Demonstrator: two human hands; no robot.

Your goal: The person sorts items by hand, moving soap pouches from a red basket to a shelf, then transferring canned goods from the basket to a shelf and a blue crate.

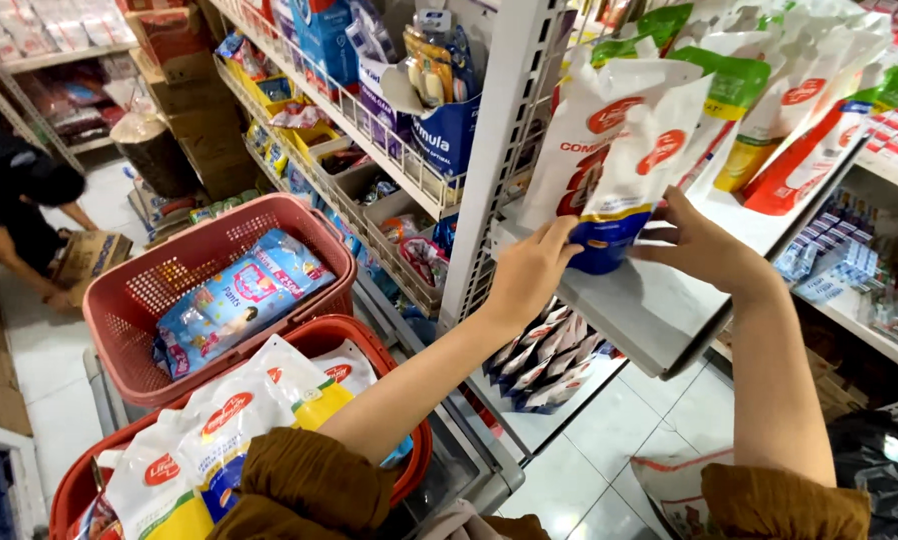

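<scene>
Hands (619,255) gripping refill pouch (624,150), pouches (229,430) in red basket (414,465)

Shop: stocked shelves (659,310), shopping baskets (119,300).

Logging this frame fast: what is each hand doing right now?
Left hand: closed on the white and blue refill pouch.
Right hand: gripping the same pouch's bottom.

I am seeing a white refill pouch (619,150) with red ovals and a blue base at the white shelf's (659,310) front edge. Red mesh baskets (139,300) are holding a blue-pink pack (239,295) and white-yellow pouches (229,430). My sleeves (299,490) are showing mustard brown.
</scene>
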